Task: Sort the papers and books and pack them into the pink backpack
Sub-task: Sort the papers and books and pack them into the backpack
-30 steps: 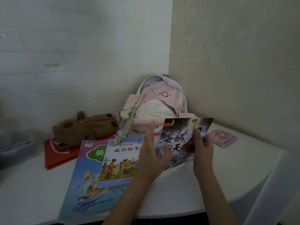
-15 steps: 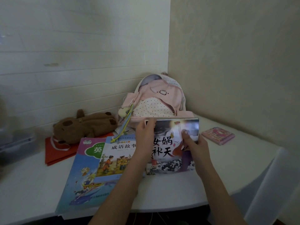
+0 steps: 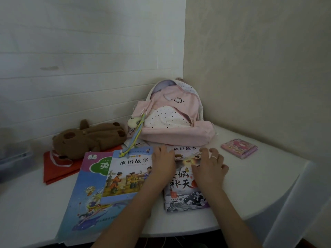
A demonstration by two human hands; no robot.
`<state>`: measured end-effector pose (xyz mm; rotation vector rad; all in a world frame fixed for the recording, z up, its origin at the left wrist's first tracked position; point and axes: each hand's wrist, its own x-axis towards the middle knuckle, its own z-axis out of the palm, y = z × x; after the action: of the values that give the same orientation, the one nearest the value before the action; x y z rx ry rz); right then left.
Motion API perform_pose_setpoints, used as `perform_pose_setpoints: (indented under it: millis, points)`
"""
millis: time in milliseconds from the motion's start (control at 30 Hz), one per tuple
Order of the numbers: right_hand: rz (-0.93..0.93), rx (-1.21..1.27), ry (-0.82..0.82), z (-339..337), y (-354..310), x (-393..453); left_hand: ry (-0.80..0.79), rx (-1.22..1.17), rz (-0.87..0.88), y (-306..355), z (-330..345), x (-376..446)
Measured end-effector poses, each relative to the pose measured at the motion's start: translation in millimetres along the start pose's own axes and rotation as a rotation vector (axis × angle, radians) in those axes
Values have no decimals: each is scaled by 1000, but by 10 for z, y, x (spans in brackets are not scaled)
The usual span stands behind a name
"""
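Note:
The pink backpack (image 3: 176,120) stands unzipped in the far corner of the white table (image 3: 250,185). A dark storybook with wave art (image 3: 182,196) lies flat in front of it, on top of another book (image 3: 185,150) whose top edge peeks out. My left hand (image 3: 162,165) rests flat on the storybook's left edge. My right hand (image 3: 208,166) lies spread on its upper right part, fingers straight. To the left, a blue idiom storybook (image 3: 125,176) sits on a large English textbook (image 3: 86,197).
A brown plush pouch (image 3: 86,138) lies on a red folder (image 3: 53,169) at the back left. A small pink spiral notebook (image 3: 239,148) is at the right. A clear bin (image 3: 12,158) sits at the far left. The table edge curves close at the front.
The dark storybook, held tilted up in both hands a second ago, now lies flat on the table on another book. Both hands have come down onto its cover.

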<state>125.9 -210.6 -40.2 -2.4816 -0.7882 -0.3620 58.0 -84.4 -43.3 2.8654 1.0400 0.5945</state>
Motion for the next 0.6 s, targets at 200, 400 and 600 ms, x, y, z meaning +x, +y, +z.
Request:
perform_pose_setpoints:
  millis: [200, 400, 600]
  points:
    - [-329, 121, -172, 224, -276, 366, -170, -102, -37, -209, -106, 527]
    - [-299, 122, -431, 657, -430, 897, -319, -261, -68, -370, 45, 900]
    - [-335, 112, -461, 917, -469, 1300, -252, -325, 12, -528, 193, 1128]
